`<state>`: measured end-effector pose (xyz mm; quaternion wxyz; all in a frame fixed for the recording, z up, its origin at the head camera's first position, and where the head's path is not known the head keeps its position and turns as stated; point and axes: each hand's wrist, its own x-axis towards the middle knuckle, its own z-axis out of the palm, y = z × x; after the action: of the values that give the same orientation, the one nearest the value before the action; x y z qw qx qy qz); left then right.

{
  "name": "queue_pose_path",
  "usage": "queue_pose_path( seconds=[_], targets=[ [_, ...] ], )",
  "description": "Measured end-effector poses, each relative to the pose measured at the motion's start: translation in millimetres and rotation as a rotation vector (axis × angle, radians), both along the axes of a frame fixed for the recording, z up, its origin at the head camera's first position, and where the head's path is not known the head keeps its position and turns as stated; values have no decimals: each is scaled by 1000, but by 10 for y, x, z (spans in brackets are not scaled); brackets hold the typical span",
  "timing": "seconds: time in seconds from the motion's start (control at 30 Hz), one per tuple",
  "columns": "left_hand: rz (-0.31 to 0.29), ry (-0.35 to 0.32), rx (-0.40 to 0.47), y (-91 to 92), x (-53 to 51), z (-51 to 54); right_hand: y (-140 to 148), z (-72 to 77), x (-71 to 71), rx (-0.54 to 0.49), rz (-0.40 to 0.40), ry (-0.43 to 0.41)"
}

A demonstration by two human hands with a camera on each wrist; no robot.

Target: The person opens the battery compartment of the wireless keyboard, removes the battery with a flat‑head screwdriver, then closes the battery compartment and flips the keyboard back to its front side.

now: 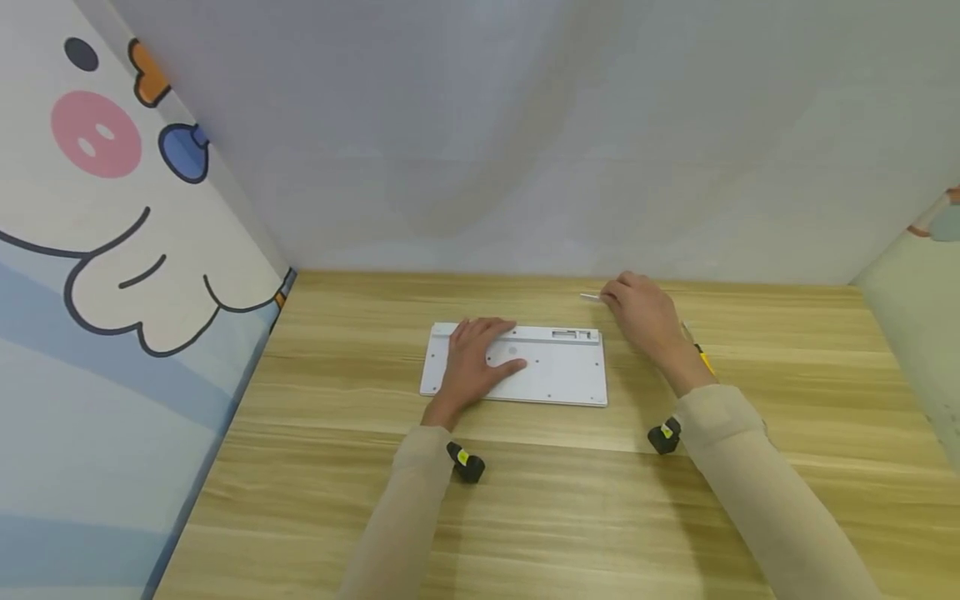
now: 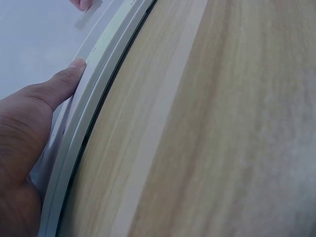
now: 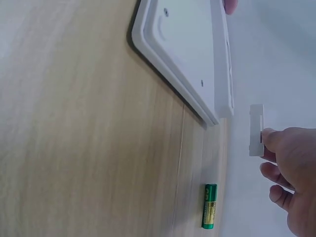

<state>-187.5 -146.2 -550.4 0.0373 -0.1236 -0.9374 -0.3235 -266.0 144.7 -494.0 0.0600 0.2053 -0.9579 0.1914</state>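
Note:
A white keyboard (image 1: 558, 379) lies face down on the wooden table, its screwed underside up. Near the right end of its raised back ridge, the battery compartment (image 1: 572, 335) is uncovered. My left hand (image 1: 474, 358) rests on the keyboard's left half with fingers spread, the thumb (image 2: 69, 79) touching the underside. Above the table, past the keyboard's far right corner, my right hand (image 1: 643, 318) pinches a small white battery cover (image 3: 256, 131) between thumb and fingers. A green and gold battery (image 3: 209, 206) lies on the table below that hand; the head view does not show it.
A screwdriver with a yellow and black handle (image 1: 703, 358) lies beside my right forearm, partly hidden by it. Black wrist cameras sit at the left wrist (image 1: 467, 463) and right wrist (image 1: 664, 437). A pale wall (image 1: 525, 167) borders the table's far edge.

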Motion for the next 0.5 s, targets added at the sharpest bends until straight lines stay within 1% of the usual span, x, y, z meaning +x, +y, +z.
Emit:
queue_pose_path(
  seconds=[0.1,0.33,0.5],
  targets=[
    [-3,3,-8,-6,11,-5,-10,16,56,-1,1,-2],
    [-5,-5,-6,-13,21,-10,-57,34,189,-30,37,-11],
    [-11,-3,-1,-15,31,-5,-112,54,269,-22,49,-7]
  ],
)
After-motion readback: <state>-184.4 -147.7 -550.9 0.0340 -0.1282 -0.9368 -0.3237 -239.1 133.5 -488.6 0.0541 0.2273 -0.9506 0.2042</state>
